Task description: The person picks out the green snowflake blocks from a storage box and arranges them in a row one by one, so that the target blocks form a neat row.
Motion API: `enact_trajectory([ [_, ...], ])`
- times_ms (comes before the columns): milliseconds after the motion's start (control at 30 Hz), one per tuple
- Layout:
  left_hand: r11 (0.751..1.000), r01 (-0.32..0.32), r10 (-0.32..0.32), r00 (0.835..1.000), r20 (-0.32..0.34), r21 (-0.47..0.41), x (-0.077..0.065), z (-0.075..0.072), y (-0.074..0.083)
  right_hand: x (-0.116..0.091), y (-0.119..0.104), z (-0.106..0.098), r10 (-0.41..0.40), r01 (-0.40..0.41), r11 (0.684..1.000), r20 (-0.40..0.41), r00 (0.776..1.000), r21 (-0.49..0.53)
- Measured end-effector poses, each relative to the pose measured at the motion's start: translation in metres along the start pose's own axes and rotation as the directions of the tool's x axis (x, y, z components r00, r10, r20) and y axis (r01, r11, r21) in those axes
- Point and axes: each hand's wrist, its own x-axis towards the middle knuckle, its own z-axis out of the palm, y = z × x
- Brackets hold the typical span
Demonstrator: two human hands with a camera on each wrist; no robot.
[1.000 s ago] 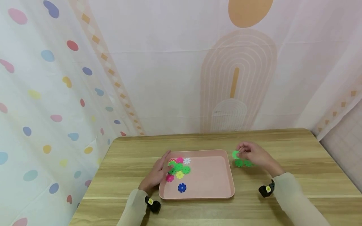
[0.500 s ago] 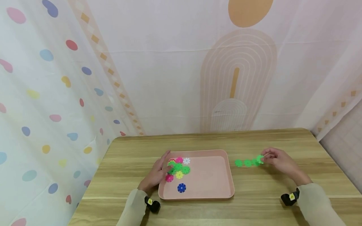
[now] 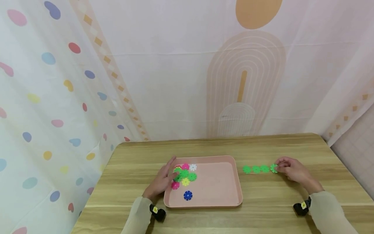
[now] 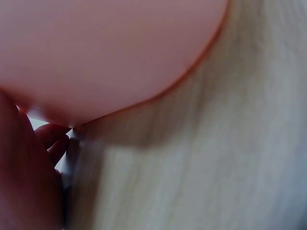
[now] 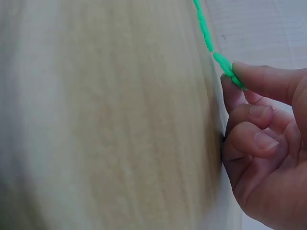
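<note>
The wooden tabletop point(image 3: 210, 221) carries everything; on it sits a pink tray point(image 3: 216, 185), which a stray shove could skid rightward; the left hand point(image 3: 161, 180) rests at its left end, fingers extended along the wall, thumb over the discs, grasping none that shows; the right hand point(image 3: 296, 170), well right of the tray, pinches a green notched disc point(image 3: 273, 168) between thumb and finger; inside the tray, the disc cluster point(image 3: 184, 173) overlaps, so a dragging thumb could scatter it; right of the tray, a row of three green discs point(image 3: 256, 169) lies flat, and a leftward nudge could bunch it; the pinched disc is just beside the row's right end, apart from it, and tilted; whether it touches the wood cannot be told; uneven release could flip it or leave it crooked.
</note>
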Motion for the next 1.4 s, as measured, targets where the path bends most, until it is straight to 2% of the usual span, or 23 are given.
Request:
enact_trajectory([
  [367,1.0,0.003,-0.003,1.0,0.0,0.025,-0.0005,-0.0002,0.0009,0.0035,-0.005,0.005,-0.076,0.063,0.989,-0.096,0.992,-0.132],
  [633,0.999,-0.013,0.014,1.0,-0.009,0.04,-0.0014,-0.0006,0.0007,0.0066,-0.0046,0.0085,-0.092,0.063,0.979,-0.142,0.986,-0.195],
  [767,1.0,-0.01,0.01,1.0,-0.014,0.027,-0.0013,0.0004,0.0004,0.0069,-0.0038,0.0089,-0.087,0.058,0.978,-0.139,0.986,-0.2],
  [1000,0.999,0.032,-0.032,0.999,-0.001,-0.027,-0.0024,0.0017,0.0017,0.005,-0.0039,0.0092,-0.07,0.046,0.981,-0.121,0.99,-0.187],
  [1400,1.0,0.01,-0.01,1.0,-0.012,-0.009,-0.0036,0.0012,0.0045,0.0055,-0.0072,0.0088,-0.082,0.06,0.98,-0.111,0.99,-0.19],
])
